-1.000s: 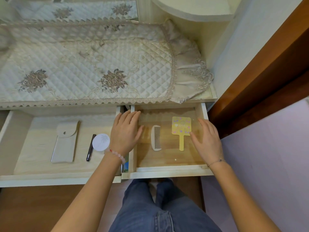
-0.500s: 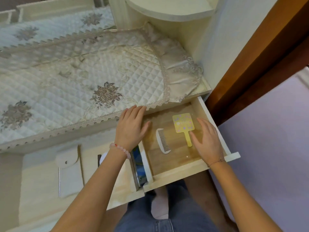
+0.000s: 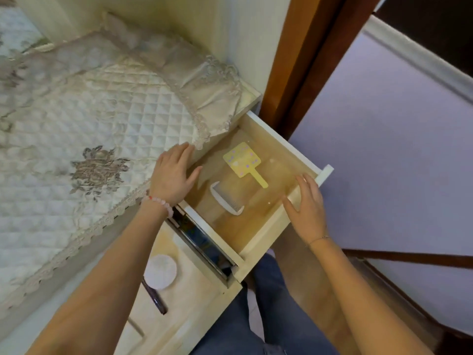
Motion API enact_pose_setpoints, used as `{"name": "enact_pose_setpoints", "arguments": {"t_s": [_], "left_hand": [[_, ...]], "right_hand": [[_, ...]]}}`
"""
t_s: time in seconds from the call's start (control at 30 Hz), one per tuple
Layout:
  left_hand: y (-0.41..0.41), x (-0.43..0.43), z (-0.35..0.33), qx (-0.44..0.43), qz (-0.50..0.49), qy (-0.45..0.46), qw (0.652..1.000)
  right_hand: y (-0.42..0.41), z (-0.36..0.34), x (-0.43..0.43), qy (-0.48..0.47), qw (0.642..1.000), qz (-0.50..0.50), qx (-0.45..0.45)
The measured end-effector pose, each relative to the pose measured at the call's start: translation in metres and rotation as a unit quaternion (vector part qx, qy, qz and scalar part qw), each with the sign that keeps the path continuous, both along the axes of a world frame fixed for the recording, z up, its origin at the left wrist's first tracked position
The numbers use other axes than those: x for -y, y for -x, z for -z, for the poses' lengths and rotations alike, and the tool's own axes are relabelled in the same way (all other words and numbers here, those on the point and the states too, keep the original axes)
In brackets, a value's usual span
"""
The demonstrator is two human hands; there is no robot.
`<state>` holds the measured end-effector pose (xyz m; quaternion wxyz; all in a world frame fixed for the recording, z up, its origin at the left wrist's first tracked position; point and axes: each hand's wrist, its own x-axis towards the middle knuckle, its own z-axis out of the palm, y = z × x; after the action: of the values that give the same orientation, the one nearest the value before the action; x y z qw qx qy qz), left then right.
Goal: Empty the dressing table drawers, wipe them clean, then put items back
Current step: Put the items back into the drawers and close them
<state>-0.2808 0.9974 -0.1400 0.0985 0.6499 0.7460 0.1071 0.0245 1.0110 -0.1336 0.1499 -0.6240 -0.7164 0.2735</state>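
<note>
Nearest us are the jeans of the seated person. Then comes the left drawer, pulled out, with a dark pen and a round white pad just beside each other toward its right wall. Next is the right drawer, also out. The white comb lies toward its front left and the yellow hand mirror behind it toward the back edge, close but apart. The right hand lies flat over the drawer's right wall near the front right corner, fingers straight, thumb inside, holding nothing. The left hand is flat too, with fingertips on the tabletop's front edge at the lace hem of the quilted cover and thumb spread over the drawer; it grips nothing. Change: a second ago both hands reached into this drawer, either side of comb and mirror. Now both have come out to the rims, while comb and mirror have not moved. We read that as being done inside this drawer, likely bracing to slide it. We cannot tell whether the things are back after wiping or not yet taken out. Farthest is the brown door frame.
</note>
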Motion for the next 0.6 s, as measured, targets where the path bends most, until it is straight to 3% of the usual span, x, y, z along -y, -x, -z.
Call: {"name": "enact_pose_setpoints", "arguments": {"t_s": [0.13, 0.27, 0.33, 0.43, 0.5, 0.6], "left_hand": [[0.002, -0.005, 0.007, 0.006, -0.002, 0.001, 1.0], [0.006, -0.003, 0.01, -0.01, 0.016, 0.01, 1.0], [0.008, -0.002, 0.01, -0.006, 0.022, 0.013, 1.0], [0.011, -0.002, 0.01, 0.003, 0.03, 0.014, 0.999], [0.01, -0.002, 0.01, 0.003, 0.033, 0.012, 0.999], [0.008, -0.002, 0.012, -0.002, 0.029, 0.012, 0.999]], "right_hand": [[-0.004, 0.004, 0.019, 0.083, 0.983, 0.114, -0.117], [-0.003, 0.017, 0.031, 0.163, 0.94, 0.199, -0.225], [-0.003, 0.027, 0.037, 0.248, 0.879, 0.256, -0.318], [0.0, 0.033, 0.041, 0.346, 0.729, 0.332, -0.488], [0.002, 0.028, 0.04, 0.354, 0.677, 0.36, -0.536], [0.001, 0.027, 0.038, 0.361, 0.637, 0.378, -0.566]]}}
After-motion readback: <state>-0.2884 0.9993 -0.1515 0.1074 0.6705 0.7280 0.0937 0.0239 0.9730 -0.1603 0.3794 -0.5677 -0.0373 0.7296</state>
